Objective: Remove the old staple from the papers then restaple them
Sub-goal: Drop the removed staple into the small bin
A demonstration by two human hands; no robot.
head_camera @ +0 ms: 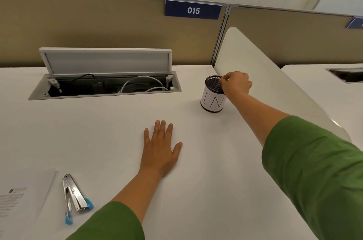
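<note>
The printed papers [21, 198] lie at the desk's near left corner. Just right of them rests a metal stapler [75, 196] with blue plastic ends, standing open in a V. My left hand [160, 151] lies flat on the bare desk, fingers spread, holding nothing. My right hand [236, 84] reaches over the rim of a black mesh cup [213, 100] with a white paper label; its fingertips are pinched together above the cup's mouth. Whether something tiny sits between those fingertips cannot be made out.
An open cable hatch [104, 86] with its lid raised and cables inside sits at the back of the white desk [117, 121]. A white curved divider [265, 74] rises right of the cup. A tan partition with a sign reading 015 [193, 10] stands behind.
</note>
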